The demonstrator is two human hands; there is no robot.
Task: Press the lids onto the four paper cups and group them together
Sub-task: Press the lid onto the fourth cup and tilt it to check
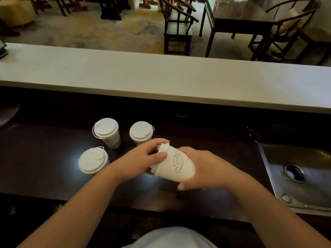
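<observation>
dark wooden counter (53, 176), three lidded paper cups (107, 132) standing on it (upright, near together)

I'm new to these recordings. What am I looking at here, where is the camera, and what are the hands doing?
No machine here: a person wears a camera on the head, looking down at their own two hands. On the dark counter stand three paper cups with lids on. The left hand grips the lid end of a fourth cup, tilted on its side above the counter, while the right hand holds its body. A metal sink sits to the right.
</observation>
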